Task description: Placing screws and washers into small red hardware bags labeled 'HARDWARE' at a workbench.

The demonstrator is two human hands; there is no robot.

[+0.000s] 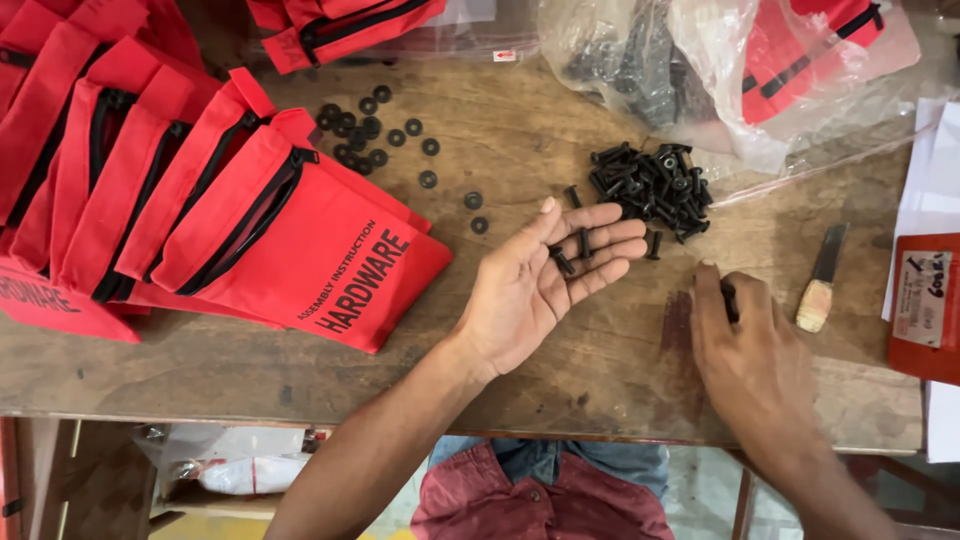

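Note:
My left hand [540, 285] lies palm up on the wooden table [560, 130], fingers spread, with two black screws [572, 252] resting on its fingers. Just beyond its fingertips is a pile of black screws [652, 188]. My right hand [745, 345] rests palm down to the right, pinching one black screw [730, 300] between thumb and finger. A fanned stack of red zippered fabric pouches [200, 190] with black lettering lies at the left.
Black washers [375, 130] are scattered near the pouches. A small knife with a pale handle [820, 285] lies right of my right hand. Clear plastic bags [700, 60] holding screws and red pouches sit at the back. White papers and a red packet [925, 300] occupy the right edge.

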